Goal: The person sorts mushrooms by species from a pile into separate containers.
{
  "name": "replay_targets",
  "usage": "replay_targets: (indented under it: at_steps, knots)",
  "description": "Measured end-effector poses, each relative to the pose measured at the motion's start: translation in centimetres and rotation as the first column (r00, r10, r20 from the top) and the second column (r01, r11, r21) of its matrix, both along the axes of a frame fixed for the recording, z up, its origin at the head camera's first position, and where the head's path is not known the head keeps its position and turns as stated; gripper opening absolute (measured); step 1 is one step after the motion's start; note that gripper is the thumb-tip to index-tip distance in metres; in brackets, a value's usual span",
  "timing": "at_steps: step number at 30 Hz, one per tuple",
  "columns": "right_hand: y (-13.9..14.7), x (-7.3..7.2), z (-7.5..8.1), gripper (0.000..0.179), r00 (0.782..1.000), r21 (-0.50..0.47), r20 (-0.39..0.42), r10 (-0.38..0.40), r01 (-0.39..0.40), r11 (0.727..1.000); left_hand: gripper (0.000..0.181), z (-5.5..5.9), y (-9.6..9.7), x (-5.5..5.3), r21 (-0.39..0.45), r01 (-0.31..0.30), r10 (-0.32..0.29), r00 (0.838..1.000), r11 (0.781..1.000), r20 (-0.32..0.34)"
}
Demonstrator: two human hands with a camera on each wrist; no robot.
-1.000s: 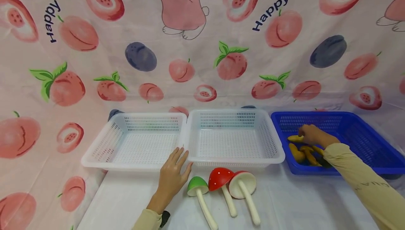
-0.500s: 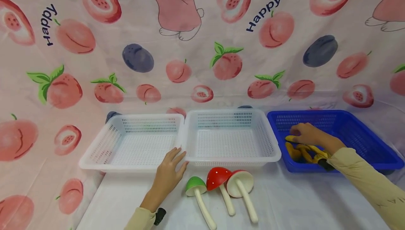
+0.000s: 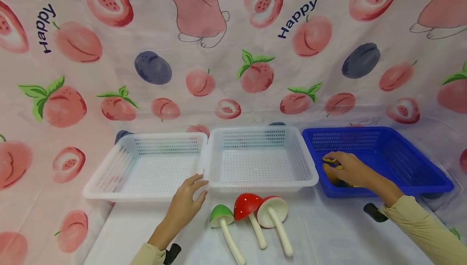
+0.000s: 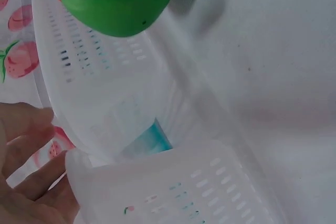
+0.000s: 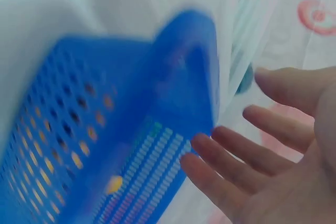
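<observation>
My right hand (image 3: 352,169) reaches over the left part of the blue basket (image 3: 395,163). Beneath its fingers lie yellow, curved banana-like pieces (image 3: 330,174), partly hidden by the hand. In the right wrist view the fingers (image 5: 257,153) are spread, with nothing between them. My left hand (image 3: 187,201) rests relaxed at the front, its fingertips at the adjoining corners of the left white basket (image 3: 160,172) and the middle white basket (image 3: 255,165). Right of it lie a green-capped toy mushroom (image 3: 221,215), a red-capped one (image 3: 248,207) and another with its pale underside showing (image 3: 274,213).
All three baskets stand in a row along the back of the white-covered table (image 3: 321,232). Behind them rises a pink cloth (image 3: 219,62) printed with fruit. A dark wrist strap (image 3: 375,212) shows beside the right sleeve.
My right hand has let go of a yellow piece and its fingers have loosened, drawing slightly back. The left hand stays by the white baskets. The head view has shifted a little to the right.
</observation>
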State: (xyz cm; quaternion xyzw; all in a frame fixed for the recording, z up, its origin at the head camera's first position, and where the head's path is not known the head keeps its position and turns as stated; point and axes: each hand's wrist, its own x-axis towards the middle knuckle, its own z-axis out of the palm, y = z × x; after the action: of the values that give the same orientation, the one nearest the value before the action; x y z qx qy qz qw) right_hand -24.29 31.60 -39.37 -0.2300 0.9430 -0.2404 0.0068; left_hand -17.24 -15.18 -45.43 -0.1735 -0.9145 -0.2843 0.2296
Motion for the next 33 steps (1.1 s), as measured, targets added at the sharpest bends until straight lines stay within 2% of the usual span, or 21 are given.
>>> replay_targets:
  at_steps: [3, 7, 9, 11, 14, 19, 21, 26, 29, 33]
  knots:
    - [-0.7, 1.4, -0.6, 0.038, 0.994, -0.019, -0.113, -0.003, 0.001, 1.000, 0.029, 0.3, 0.1, 0.8, 0.035, 0.037, -0.037, 0.999, 0.999, -0.001]
    - [-1.7, 3.0, -2.0, 0.049, 0.987, 0.001, -0.156, -0.045, 0.045, 0.999, 0.039, 0.6, 0.2, 1.5, 0.045, 0.156, -0.156, 0.988, 0.987, -0.019]
    - [-2.1, 3.6, -3.0, 0.051, 0.986, 0.009, -0.152, -0.071, 0.073, 0.997, 0.044, 0.6, 0.3, 1.8, 0.028, 0.238, -0.238, 0.971, 0.971, -0.004]
    - [-2.4, 4.3, -4.0, 0.054, 0.984, 0.005, -0.147, -0.104, 0.106, 0.994, 0.046, 0.6, 0.4, 2.1, 0.010, 0.313, -0.313, 0.949, 0.950, 0.040]
    - [-3.0, 5.3, -5.3, 0.056, 0.973, 0.005, -0.181, -0.142, 0.145, 0.989, 0.047, 0.3, 0.7, 2.4, -0.019, 0.381, -0.377, 0.919, 0.924, 0.116]
    - [-4.3, 5.7, -6.6, 0.056, 0.941, -0.030, -0.286, -0.180, 0.179, 0.983, 0.046, -0.5, 0.8, 2.6, -0.043, 0.396, -0.377, 0.898, 0.917, 0.225]
    - [-4.8, 5.6, -6.8, 0.055, 0.936, -0.062, -0.290, -0.202, 0.192, 0.979, 0.046, -0.9, 0.8, 2.5, -0.041, 0.397, -0.371, 0.885, 0.917, 0.282]
    - [-5.8, 5.1, -7.2, 0.056, 0.930, -0.088, -0.263, -0.258, 0.243, 0.966, 0.046, -2.1, 0.9, 1.9, -0.003, 0.422, -0.383, 0.826, 0.907, 0.414]
    - [-6.0, 5.0, -7.6, 0.055, 0.917, -0.089, -0.294, -0.270, 0.255, 0.963, 0.047, -2.5, 0.9, 1.6, 0.052, 0.424, -0.400, 0.798, 0.904, 0.451]
    - [-6.2, 5.0, -8.2, 0.053, 0.898, -0.096, -0.347, -0.272, 0.255, 0.962, 0.046, -2.6, 0.6, 1.3, 0.114, 0.412, -0.414, 0.781, 0.904, 0.467]
